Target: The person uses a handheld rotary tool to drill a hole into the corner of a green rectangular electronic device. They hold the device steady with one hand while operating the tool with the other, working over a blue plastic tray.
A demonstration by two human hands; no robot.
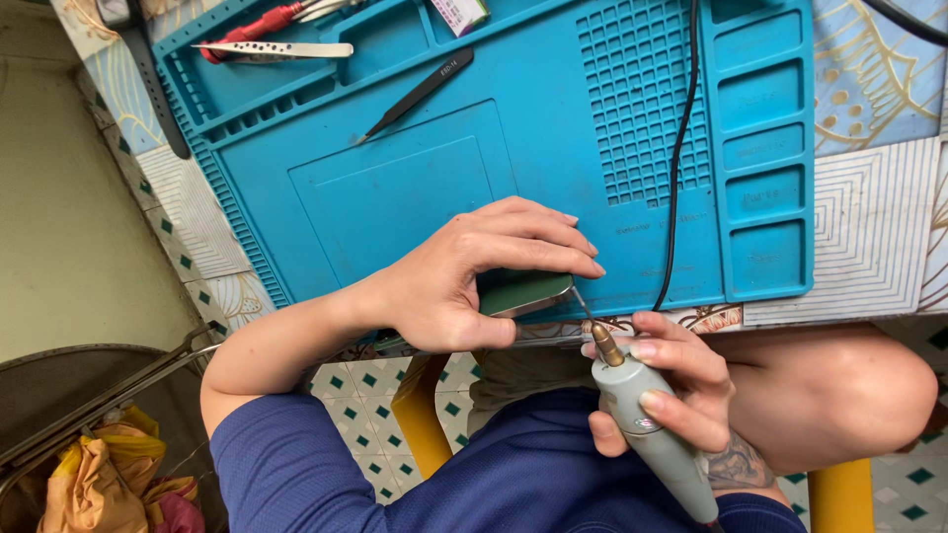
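— Grey and pen-shaped, a rotary tool [652,429] was held nearest the camera; how was it gripped?

— It was clenched by the fingers [681,353] of the right hand [681,395], with its brass collet and thin bit angled up toward the corner of a small flat device [523,293].

— And that device?

— It was pinned at the near edge of a blue silicone mat [494,138], a dark green face and a silvery rim being shown. It was pressed down by the left hand [464,281], fingers arched over the top and thumb tucked against the near side. Whether the bit was touching the rim could not be told.

— What was laid further out?

— A black cable [676,168] was run across the mat to the right of the device. Black tweezers [420,94], silver tweezers [281,49] and a red-handled tool [252,30] were left toward the far corner. The mat was spread on a patterned worktop [869,237].

— What could have gone wrong?

— The bit could probably have skidded off the smooth rim, since the device was only hand-held, and the left thumb beside it might have been nicked. The cable could also have been snagged.
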